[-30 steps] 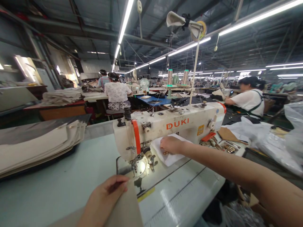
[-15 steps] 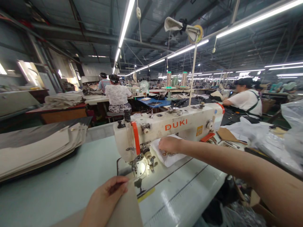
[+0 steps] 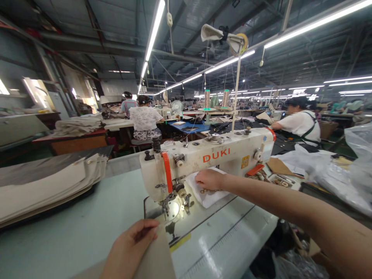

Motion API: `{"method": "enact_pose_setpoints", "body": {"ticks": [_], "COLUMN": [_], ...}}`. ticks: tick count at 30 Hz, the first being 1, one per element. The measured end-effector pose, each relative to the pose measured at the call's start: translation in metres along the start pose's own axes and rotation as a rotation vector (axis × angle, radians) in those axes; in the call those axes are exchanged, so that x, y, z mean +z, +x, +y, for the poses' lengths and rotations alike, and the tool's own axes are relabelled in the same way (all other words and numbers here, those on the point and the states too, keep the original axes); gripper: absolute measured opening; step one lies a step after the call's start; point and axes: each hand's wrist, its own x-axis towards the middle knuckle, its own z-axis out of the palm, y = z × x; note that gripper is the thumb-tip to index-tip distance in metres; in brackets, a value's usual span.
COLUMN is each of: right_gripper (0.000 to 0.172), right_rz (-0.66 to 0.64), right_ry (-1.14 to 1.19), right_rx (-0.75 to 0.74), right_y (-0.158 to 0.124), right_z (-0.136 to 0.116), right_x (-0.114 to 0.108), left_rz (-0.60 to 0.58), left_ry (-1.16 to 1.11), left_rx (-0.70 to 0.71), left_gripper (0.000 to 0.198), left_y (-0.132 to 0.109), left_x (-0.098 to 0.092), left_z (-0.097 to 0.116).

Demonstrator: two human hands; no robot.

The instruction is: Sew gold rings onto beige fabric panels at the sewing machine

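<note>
My left hand (image 3: 133,244) pinches the upper edge of a beige fabric panel (image 3: 158,257), just in front of the needle area of the white sewing machine (image 3: 192,155). Under the machine's arm, my right hand (image 3: 210,179) is over a white cloth or bag (image 3: 207,198) with small gold-coloured metal pieces (image 3: 204,191) on it. The fingertips of my right hand are bent down and closed; whatever they hold is hidden. The machine's lamp lights the round needle plate (image 3: 173,209).
Stacked beige panels (image 3: 43,186) lie on the left of the table (image 3: 116,209). Clear plastic bags (image 3: 328,174) and a metal tray (image 3: 280,181) are at the right. Thread cones (image 3: 207,100) stand behind the machine. Other people sit at the back left and right.
My right hand has shifted slightly over the white cloth, and more of the gold-coloured pieces shows. My left hand stays on the beige panel. The view has moved a little.
</note>
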Motion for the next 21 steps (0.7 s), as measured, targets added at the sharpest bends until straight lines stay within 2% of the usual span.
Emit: {"method": "enact_pose_setpoints", "body": {"ticks": [3, 7, 12, 14, 17, 21], "right_gripper": [0.013, 0.017, 0.011, 0.012, 0.009, 0.007], "right_rz": [0.1, 0.234, 0.42, 0.443, 0.475, 0.462], "right_ry": [0.106, 0.276, 0.984, 1.126, 1.17, 1.19], "right_rx": [0.101, 0.15, 0.121, 0.142, 0.174, 0.198], "right_y": [-0.016, -0.041, -0.046, -0.038, -0.026, -0.018], "right_z": [-0.008, -0.044, -0.102, -0.118, -0.13, -0.131], "right_x": [-0.005, -0.012, 0.009, 0.021, 0.033, 0.036], "left_rz": [0.012, 0.015, 0.002, -0.003, 0.01, 0.008], "left_ry": [-0.016, -0.084, -0.189, -0.215, -0.233, -0.257], "left_rx": [0.023, 0.057, 0.073, 0.068, 0.06, 0.052], "left_gripper": [0.03, 0.03, 0.028, 0.027, 0.026, 0.024], "left_y": [-0.001, -0.008, -0.017, -0.02, -0.023, -0.023], "left_x": [0.001, 0.006, 0.011, 0.011, 0.007, 0.003], "left_z": [0.0, 0.006, 0.016, 0.016, 0.014, 0.016]}}
